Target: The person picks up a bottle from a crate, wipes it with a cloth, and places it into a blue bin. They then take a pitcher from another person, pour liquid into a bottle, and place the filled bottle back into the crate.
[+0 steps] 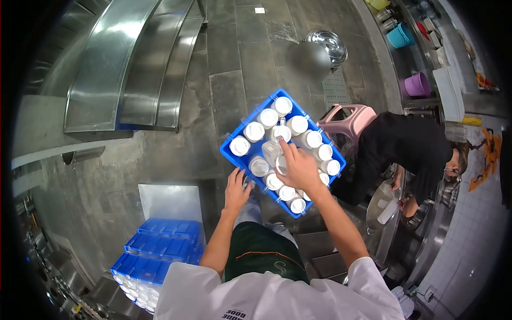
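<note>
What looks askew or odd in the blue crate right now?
One clear container near the middle of the blue crate appears tipped, showing its transparent side, whereas the surrounding containers mostly present white lids upward. I see no obvious spill there.

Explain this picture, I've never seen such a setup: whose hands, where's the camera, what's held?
There's no machine here: these are a person's bare hands. The single picture comes from a camera on that person's head, looking forward and down, so their dark green apron shows at the bottom.

In front of them, a blue crate holds many white-lidded containers. The right hand reaches in, by a clear container; whether it grips it is hard to tell. The left hand, fingers spread, is beside the crate's near-left side. What supports the crate is hidden.

The other person, bending at the right, is separate.
</note>
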The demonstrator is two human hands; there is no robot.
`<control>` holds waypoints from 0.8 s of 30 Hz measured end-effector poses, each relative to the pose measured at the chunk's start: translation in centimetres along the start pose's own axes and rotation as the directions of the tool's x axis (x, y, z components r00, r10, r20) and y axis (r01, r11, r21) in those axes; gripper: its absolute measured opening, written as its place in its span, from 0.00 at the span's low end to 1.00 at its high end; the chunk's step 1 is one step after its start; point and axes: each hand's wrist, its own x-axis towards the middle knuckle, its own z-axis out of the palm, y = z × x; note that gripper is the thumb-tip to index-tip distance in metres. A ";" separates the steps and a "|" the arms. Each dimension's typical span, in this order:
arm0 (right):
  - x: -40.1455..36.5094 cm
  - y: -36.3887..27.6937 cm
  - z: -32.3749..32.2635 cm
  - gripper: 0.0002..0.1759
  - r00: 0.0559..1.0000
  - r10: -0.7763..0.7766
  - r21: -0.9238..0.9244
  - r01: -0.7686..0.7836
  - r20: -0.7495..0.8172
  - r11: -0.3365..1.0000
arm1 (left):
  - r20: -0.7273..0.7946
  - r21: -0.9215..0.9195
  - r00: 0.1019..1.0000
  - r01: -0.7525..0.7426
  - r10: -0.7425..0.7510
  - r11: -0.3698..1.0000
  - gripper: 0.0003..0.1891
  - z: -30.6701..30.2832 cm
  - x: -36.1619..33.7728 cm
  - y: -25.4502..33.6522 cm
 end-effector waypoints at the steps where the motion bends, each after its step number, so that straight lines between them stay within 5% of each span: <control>1: 0.2 0.0 0.0 0.55 1.000 -0.004 -0.005 0.004 -0.001 1.000 | -0.006 -0.003 1.000 -0.001 0.001 1.000 0.32 0.1 0.1 0.1; 6: 0.4 -0.5 1.3 0.54 0.990 0.097 0.082 -0.089 -0.101 0.993 | -0.011 0.001 0.999 0.043 -0.043 0.999 0.33 -0.1 -1.2 -0.8; 15: 0.8 -0.2 4.7 0.54 0.982 0.175 0.083 -0.169 -0.065 0.982 | 0.046 0.041 0.997 0.052 -0.053 0.998 0.39 3.0 3.4 1.9; 24: 3.7 -1.3 6.4 0.52 0.963 0.267 0.094 -0.269 0.031 0.959 | 0.086 0.162 0.990 0.093 -0.108 0.982 0.34 9.1 7.3 -0.2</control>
